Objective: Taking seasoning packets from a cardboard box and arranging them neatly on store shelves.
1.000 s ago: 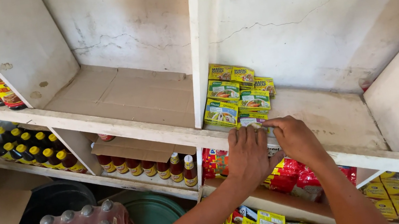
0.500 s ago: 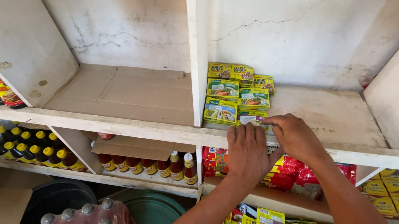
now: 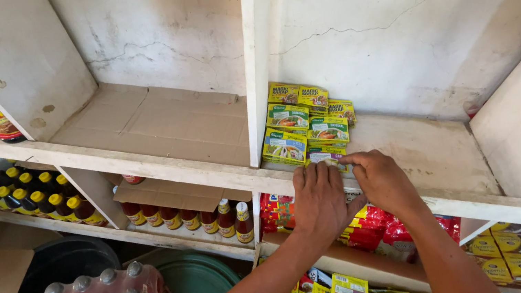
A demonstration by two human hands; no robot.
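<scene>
My left hand (image 3: 319,201) and right hand (image 3: 383,181) pinch a small yellow-green seasoning packet (image 3: 327,156) at the front edge of the white shelf (image 3: 444,159), setting it flush against the stacked packets (image 3: 302,122) beside the upright divider (image 3: 252,64) so the rows stay tidy.

Yellow-green packets (image 3: 304,122); white shelf (image 3: 439,153); red pouches (image 3: 377,222); yellow-capped bottles (image 3: 32,198).

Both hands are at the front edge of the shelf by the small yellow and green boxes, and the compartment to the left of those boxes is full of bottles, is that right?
Not quite. The head view shows the left hand and right hand at the shelf's front edge by the yellow and green boxes, but the compartment to the left holds only flattened cardboard. The bottles stand one shelf lower.
</scene>
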